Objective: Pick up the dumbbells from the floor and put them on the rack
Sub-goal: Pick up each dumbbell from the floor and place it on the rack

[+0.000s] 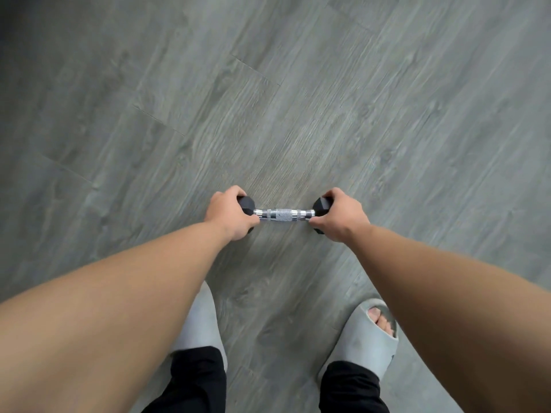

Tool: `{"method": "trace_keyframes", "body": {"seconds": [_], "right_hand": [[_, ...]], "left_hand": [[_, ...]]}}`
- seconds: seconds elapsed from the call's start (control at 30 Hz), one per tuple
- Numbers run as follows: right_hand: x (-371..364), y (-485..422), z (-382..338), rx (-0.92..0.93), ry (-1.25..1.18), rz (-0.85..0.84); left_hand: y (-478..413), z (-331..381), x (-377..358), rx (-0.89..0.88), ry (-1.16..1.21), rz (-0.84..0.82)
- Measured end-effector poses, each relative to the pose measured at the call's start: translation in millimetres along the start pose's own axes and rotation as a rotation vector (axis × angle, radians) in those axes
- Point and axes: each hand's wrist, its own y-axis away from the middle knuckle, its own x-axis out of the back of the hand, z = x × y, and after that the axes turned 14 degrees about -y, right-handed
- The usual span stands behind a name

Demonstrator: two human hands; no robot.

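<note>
Lying crosswise over the grey plank floor [298, 93], just ahead of the person's slippers [369, 335], the dumbbell [283, 215] has a hand on each black head: the left hand [229, 216] and right hand [340, 217] each have their grip closed around one. Whether it is off the floor I cannot tell. This looks like the pickup step; next comes carrying it level to the rack, which is out of sight.
</note>
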Motion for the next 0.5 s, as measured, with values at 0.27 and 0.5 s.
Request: {"method": "trace_keyframes", "body": {"seconds": [0.27,0.5], "right_hand": [[31,78,-86,-0.004,-0.221,0.080],[91,228,-238,0.123,-0.395,0.105]], "left_hand": [[41,9,121,0.013,-0.029,0.168],[166,15,336,0.022,0.084,0.302]]}}
